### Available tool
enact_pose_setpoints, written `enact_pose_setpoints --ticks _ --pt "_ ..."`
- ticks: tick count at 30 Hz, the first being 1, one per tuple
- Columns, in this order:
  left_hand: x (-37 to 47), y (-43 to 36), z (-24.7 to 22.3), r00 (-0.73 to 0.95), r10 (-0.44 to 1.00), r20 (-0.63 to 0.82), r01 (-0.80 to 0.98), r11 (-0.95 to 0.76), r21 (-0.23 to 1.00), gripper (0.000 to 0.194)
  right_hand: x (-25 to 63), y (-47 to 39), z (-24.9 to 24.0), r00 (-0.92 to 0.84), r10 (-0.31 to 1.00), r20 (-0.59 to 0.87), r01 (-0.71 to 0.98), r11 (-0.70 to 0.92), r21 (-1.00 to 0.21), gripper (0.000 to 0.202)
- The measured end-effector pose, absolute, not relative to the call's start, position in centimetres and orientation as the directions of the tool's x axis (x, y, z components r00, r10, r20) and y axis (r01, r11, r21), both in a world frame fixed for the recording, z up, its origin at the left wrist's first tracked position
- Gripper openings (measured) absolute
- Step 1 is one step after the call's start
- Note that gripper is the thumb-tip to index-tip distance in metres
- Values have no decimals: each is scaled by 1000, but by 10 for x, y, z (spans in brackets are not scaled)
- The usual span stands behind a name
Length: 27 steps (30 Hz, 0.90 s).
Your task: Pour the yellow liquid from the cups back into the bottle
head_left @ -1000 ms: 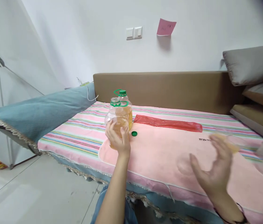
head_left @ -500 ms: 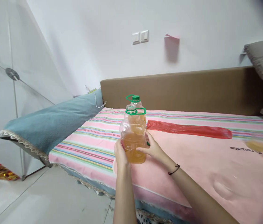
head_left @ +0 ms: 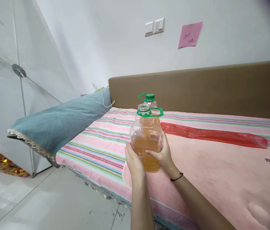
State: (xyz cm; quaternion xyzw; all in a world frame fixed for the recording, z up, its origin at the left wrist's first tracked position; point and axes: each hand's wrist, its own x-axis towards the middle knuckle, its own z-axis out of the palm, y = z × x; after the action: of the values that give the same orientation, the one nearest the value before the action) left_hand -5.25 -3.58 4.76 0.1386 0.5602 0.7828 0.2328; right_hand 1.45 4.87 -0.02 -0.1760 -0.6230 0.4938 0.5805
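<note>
A clear plastic bottle (head_left: 146, 142) of amber liquid stands upright on the pink mat, uncapped, with a green handle ring (head_left: 157, 112) round its neck. My left hand (head_left: 134, 159) presses against its left side. On the other side my right hand (head_left: 163, 153) wraps round it, thumb across the front, fingertips hidden behind. Directly behind stands a second similar bottle (head_left: 150, 103) with a green cap and green handle, mostly hidden by the first.
A long red plastic bag (head_left: 213, 135) lies to the right behind the pink mat (head_left: 209, 169). Striped bedding (head_left: 96, 143) covers the bed, with a brown headboard (head_left: 192, 92) behind. A blue-covered bed end (head_left: 63, 118) rises at the left.
My view has turned, so the bed, bottles and hands appear farther right. Blurred containers at the right edge have left the view. Both hands keep their hold on the front bottle.
</note>
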Motion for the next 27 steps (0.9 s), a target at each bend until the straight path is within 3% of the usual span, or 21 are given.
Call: enact_pose_setpoints --ticks 6,11,16,20,27 --pt "-52 -51 67 -844 532 -67 -244 -270 932 52 27 29 16 -185 816 548 -325 476 -818 103" --pt "-54 -58 70 -768 639 49 -218 -332 918 54 62 11 39 -147 806 574 -322 509 -798 108" --pt "-38 -62 76 -373 877 303 -225 -403 887 54 118 -9 62 -142 815 562 -293 507 -810 106" --pt "-8 -65 84 -49 898 437 -280 -432 857 77 168 -30 78 -123 853 508 -261 466 -846 102" --pt "54 -59 69 395 859 326 -367 -178 913 108 260 -69 90 -71 911 406 -181 389 -903 110"
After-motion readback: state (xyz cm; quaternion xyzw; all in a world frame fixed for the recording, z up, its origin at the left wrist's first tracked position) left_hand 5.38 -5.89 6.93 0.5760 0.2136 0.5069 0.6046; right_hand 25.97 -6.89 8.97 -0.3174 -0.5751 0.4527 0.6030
